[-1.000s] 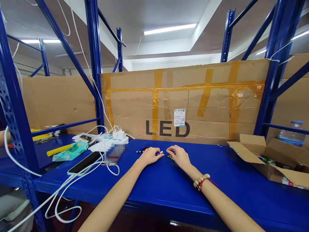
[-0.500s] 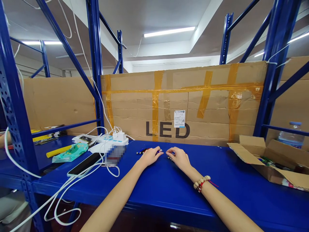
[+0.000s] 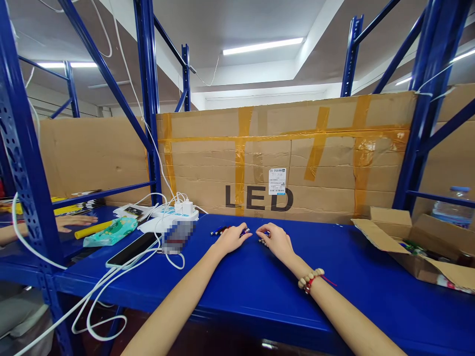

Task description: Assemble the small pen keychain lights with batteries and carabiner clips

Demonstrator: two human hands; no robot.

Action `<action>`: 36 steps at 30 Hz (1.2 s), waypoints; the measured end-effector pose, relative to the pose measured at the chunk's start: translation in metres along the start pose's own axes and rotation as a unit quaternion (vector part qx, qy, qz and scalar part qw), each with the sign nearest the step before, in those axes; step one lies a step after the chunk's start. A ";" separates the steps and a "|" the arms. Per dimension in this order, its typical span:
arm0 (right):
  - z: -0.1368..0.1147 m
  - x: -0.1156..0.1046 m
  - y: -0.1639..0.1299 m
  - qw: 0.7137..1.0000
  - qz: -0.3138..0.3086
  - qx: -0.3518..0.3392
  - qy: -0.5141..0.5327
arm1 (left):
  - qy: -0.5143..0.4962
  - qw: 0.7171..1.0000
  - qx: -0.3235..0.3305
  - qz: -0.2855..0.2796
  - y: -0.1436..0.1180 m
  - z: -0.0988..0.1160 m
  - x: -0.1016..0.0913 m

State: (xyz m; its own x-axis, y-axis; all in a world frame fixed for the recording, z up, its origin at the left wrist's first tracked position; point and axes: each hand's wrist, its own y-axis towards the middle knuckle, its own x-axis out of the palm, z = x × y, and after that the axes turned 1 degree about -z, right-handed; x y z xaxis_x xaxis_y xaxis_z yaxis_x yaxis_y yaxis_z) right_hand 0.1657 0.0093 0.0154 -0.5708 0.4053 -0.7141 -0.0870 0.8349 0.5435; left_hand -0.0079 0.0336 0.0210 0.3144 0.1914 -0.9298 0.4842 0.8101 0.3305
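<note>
My left hand (image 3: 230, 239) and my right hand (image 3: 276, 240) lie palm down, close together, on the blue shelf top (image 3: 260, 282) in front of a cardboard wall marked LED (image 3: 260, 168). Under and beside the fingers are several small pen-like pieces (image 3: 222, 230), blue, red and silver. The left fingers are curled over one blue piece with a silver tip (image 3: 245, 231). The right fingertips pinch a small dark piece (image 3: 262, 237); most of it is hidden. A bead bracelet (image 3: 310, 279) sits on my right wrist.
A power strip with chargers (image 3: 174, 211), white cables (image 3: 111, 291), a phone (image 3: 129, 249) and a teal pouch (image 3: 109, 231) lie at left. An open cardboard box (image 3: 415, 247) and a water bottle (image 3: 451, 207) stand at right. Another person's hand (image 3: 72, 222) rests on the neighbouring bench.
My hands have hardly moved. At far left, another person's hand has come into view on the neighbouring bench.
</note>
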 end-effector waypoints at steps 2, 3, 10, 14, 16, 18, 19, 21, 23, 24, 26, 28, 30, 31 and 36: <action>0.000 0.000 0.000 1.000 -0.001 0.001 0.002 | 0.000 1.000 0.001 0.001 0.000 0.000 0.000; 0.000 0.000 0.000 1.000 -0.002 0.001 0.002 | 0.000 1.000 0.002 0.001 0.000 0.000 0.000; 0.000 0.001 0.001 1.000 0.002 0.002 0.010 | 0.000 1.000 0.002 -0.002 0.001 0.000 0.002; -0.001 0.000 0.001 1.000 0.005 0.000 0.022 | 0.001 1.000 0.006 -0.003 0.001 0.000 0.002; -0.001 0.000 0.000 0.999 0.009 -0.002 0.031 | 0.001 1.000 0.007 -0.005 0.001 0.000 0.001; -0.001 0.000 0.000 0.999 0.014 -0.003 0.043 | 0.000 1.000 0.006 -0.006 0.001 0.000 0.001; 0.000 0.000 0.000 0.999 0.018 -0.004 0.051 | -0.001 1.000 0.005 -0.006 0.001 0.000 0.001; 0.000 0.001 0.001 0.997 0.026 -0.003 0.072 | -0.003 1.000 0.005 -0.006 0.001 0.000 0.001; 0.000 0.003 0.002 0.994 0.034 0.001 0.100 | -0.006 1.000 0.009 -0.003 0.001 0.000 0.000; 0.000 0.005 0.004 0.992 0.039 0.004 0.117 | -0.007 1.000 0.013 0.000 0.001 0.001 0.000; 0.000 0.007 0.006 0.987 0.050 0.010 0.154 | -0.009 1.000 0.024 0.009 0.001 0.002 0.000; -0.001 0.009 0.007 0.980 0.059 0.012 0.188 | -0.009 0.999 0.034 0.021 0.001 0.003 0.000; -0.002 0.010 0.008 0.975 0.061 0.009 0.216 | -0.008 0.999 0.043 0.031 0.001 0.005 0.000; -0.002 0.010 0.008 0.972 0.059 0.007 0.227 | -0.007 0.998 0.047 0.035 0.001 0.005 0.000; 0.001 0.011 0.010 0.962 0.032 0.003 0.270 | 0.004 0.997 0.063 0.045 0.000 0.006 -0.001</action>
State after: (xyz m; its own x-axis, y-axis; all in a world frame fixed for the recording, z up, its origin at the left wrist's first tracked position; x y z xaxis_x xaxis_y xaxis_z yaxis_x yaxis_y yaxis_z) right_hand 0.1597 0.0229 0.0127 -0.9160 0.2049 -0.3450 -0.0341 0.8169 0.5758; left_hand -0.0034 0.0299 0.0228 0.3552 0.2659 -0.8962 0.5523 0.7138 0.4307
